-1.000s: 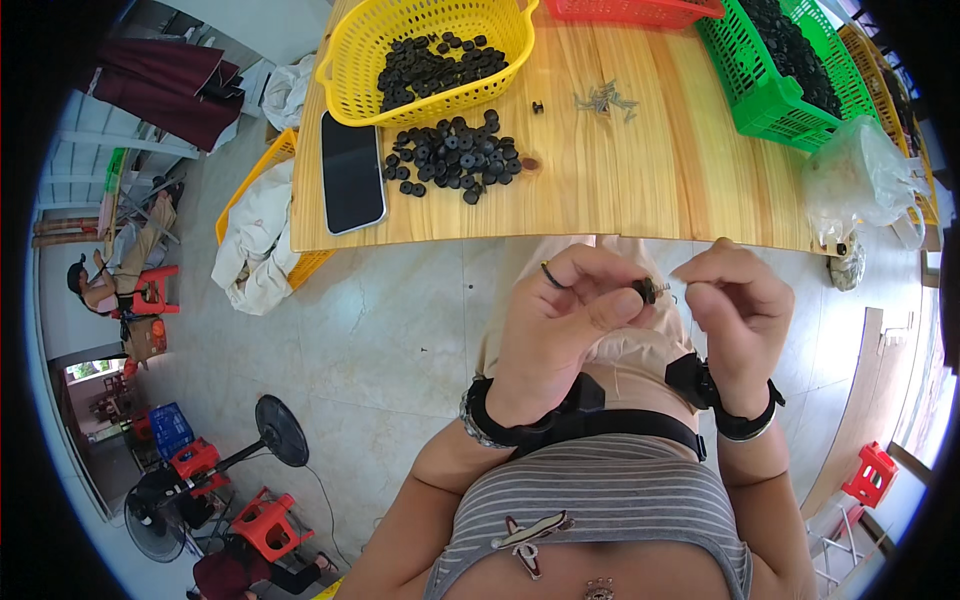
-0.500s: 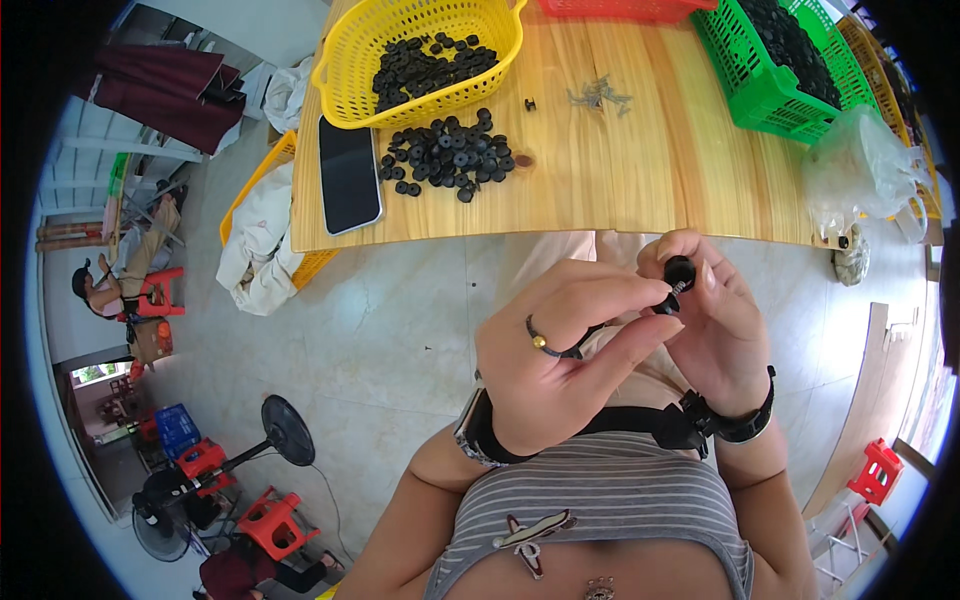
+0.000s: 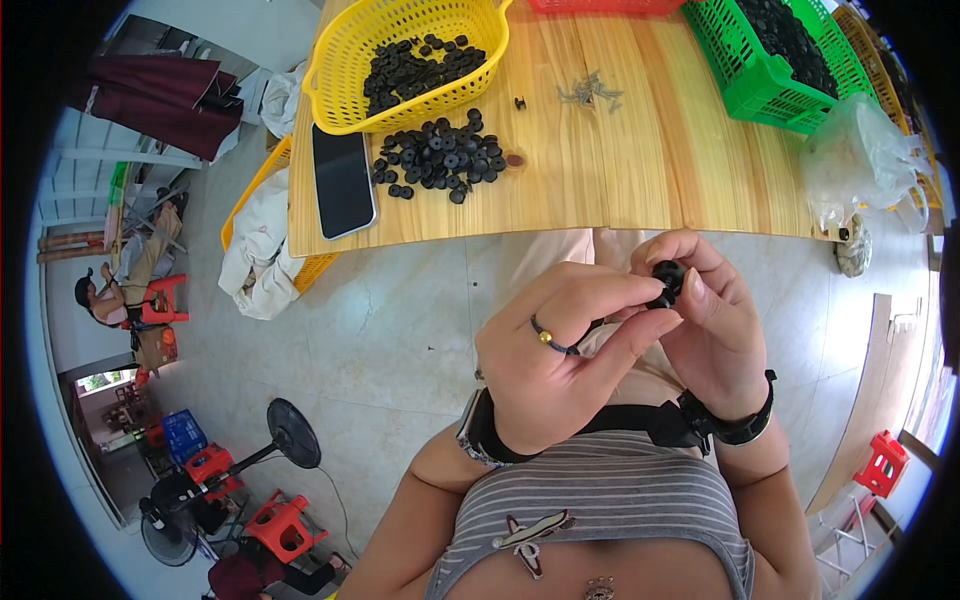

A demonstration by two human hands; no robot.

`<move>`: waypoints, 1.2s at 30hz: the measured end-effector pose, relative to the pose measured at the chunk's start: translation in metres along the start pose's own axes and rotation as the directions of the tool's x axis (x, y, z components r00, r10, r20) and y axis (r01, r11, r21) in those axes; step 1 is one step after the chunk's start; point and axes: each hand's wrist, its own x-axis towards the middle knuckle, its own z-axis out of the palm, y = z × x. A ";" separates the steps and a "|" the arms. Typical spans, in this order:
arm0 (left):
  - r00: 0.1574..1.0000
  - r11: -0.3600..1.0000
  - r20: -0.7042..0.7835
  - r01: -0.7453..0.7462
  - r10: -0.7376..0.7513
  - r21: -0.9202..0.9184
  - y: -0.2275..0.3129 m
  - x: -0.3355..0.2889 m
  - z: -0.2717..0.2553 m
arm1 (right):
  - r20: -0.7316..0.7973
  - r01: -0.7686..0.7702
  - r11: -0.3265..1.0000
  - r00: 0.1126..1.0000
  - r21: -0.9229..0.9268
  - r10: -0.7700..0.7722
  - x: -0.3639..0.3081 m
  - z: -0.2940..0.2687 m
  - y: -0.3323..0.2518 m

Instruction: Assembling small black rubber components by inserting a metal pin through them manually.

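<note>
In front of my torso, just below the table's front edge, my two hands meet. My left hand (image 3: 570, 350) pinches a small black round piece (image 3: 660, 299) between thumb and forefinger. Against it, my right hand (image 3: 715, 320) grips a second black round piece (image 3: 669, 273) in its fingertips. The two pieces sit close together, and no screw shows between them now. On the table lies a heap of loose black round pieces (image 3: 440, 155), some with a centre hole. A small pile of metal screws (image 3: 590, 92) and one small black spool-shaped piece (image 3: 520, 103) lie to its right.
A yellow basket (image 3: 318, 92) with more black pieces stands behind the heap, beside a phone (image 3: 343, 185). A green crate (image 3: 750, 98) full of black pieces and a clear plastic bag (image 3: 860, 165) occupy the table's right. A black fan (image 3: 292, 432) stands lower left.
The two black pieces have come together; the screw visible between them earlier no longer shows. My right fingers have closed in slightly. The table has shifted a little left in the view.
</note>
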 end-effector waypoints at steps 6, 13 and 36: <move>1.000 1.000 -0.007 0.009 -0.008 0.022 -0.001 0.001 0.000 | -0.001 0.030 0.999 1.000 -0.045 -0.030 0.000 0.000 0.001; 0.996 0.979 0.039 0.087 -0.081 -0.184 -0.008 0.000 -0.001 | 0.005 0.107 0.990 0.994 -0.096 -0.108 -0.002 0.000 0.005; 0.900 0.856 0.343 0.387 -0.270 -0.342 -0.010 0.017 -0.013 | 0.032 -0.004 0.996 0.999 -0.087 0.007 -0.010 -0.001 0.009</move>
